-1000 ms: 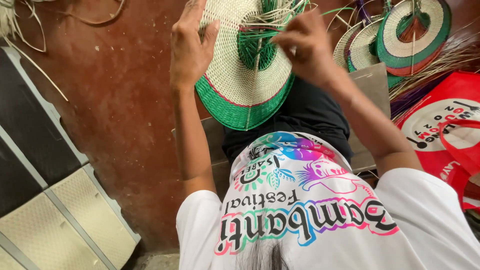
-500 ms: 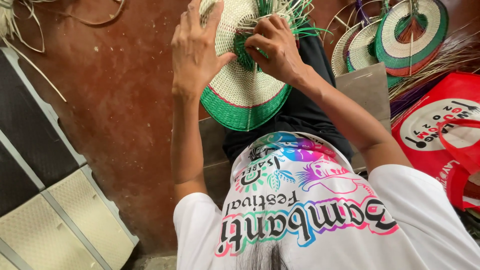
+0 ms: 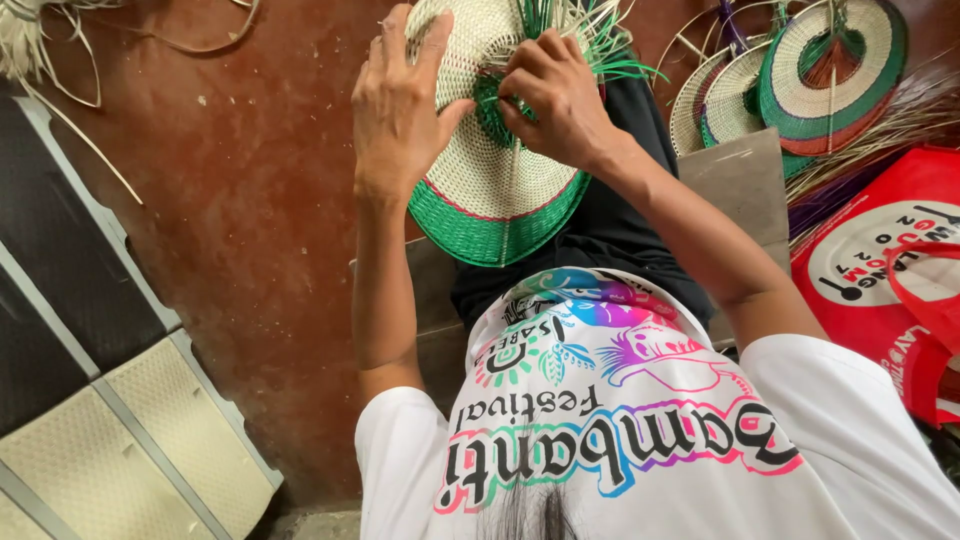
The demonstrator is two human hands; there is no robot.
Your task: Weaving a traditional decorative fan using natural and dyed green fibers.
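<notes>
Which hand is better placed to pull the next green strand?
Probably the right hand: its fingertips pinch the green strands at the round woven straw fan's centre, while the left hand braces the fan.

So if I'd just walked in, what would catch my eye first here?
Most likely the round woven fan at top centre, cream with a bright green rim, with the left hand pressed on its edge and the right hand pinching the green strands at its middle. Next, the stack of finished fans in green, red and cream at upper right, above a red bag. Low in the picture, the white printed shirt fills the foreground.
</notes>
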